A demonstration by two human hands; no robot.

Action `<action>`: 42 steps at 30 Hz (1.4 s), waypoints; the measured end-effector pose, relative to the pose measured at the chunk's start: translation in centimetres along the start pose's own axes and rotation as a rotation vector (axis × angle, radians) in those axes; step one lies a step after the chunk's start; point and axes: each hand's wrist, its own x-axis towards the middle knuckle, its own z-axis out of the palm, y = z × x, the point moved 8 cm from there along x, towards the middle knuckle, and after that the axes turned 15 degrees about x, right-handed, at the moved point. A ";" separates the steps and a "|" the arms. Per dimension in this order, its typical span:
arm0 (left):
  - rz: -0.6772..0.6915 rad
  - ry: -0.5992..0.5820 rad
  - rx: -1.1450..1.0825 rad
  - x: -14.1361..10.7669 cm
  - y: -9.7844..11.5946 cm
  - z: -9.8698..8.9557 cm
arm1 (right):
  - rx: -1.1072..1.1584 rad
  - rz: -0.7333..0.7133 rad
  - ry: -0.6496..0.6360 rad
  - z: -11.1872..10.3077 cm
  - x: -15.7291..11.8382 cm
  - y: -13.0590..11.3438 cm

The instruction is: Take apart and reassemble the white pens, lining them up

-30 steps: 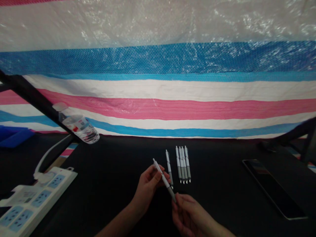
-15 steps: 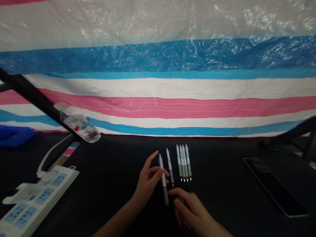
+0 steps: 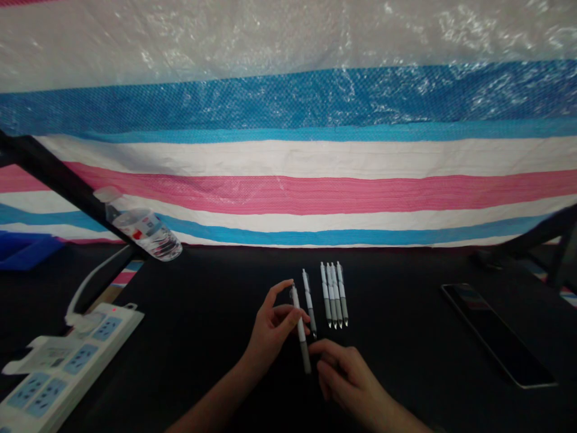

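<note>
Head view, left hand: the left hand [image 3: 270, 328] pinches the held pen [image 3: 301, 329] between thumb and bent fingers, forefinger raised to its top end.
Held pen: white above, grey grip below, tilted, in front of the lone pen.
Right hand: the right hand [image 3: 347, 373] is loosely curled, thumb and forefinger slightly apart, gripping nothing visible; its forefinger is by the held pen's grey end, contact unclear.
Lone pen [image 3: 309, 299]: on the black table [image 3: 406, 300], just beyond the left fingers.
Four pens [image 3: 337, 299]: side by side, right of the lone pen.
Phone [image 3: 498, 337]: far right.
Power strip [image 3: 81, 359]: left.
</note>
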 end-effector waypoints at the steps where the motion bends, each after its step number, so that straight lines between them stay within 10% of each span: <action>1: -0.001 -0.006 0.007 0.0 0.1 0.1 | 0.005 0.006 0.002 0.0 0.0 0.1; 26: -0.058 0.065 0.009 0.6 0.0 -0.5 | 0.019 -0.018 0.045 -0.1 0.3 0.1; 42: 0.267 0.180 0.558 5.9 2.5 -1.1 | -0.127 -0.120 0.073 -0.7 0.0 -0.4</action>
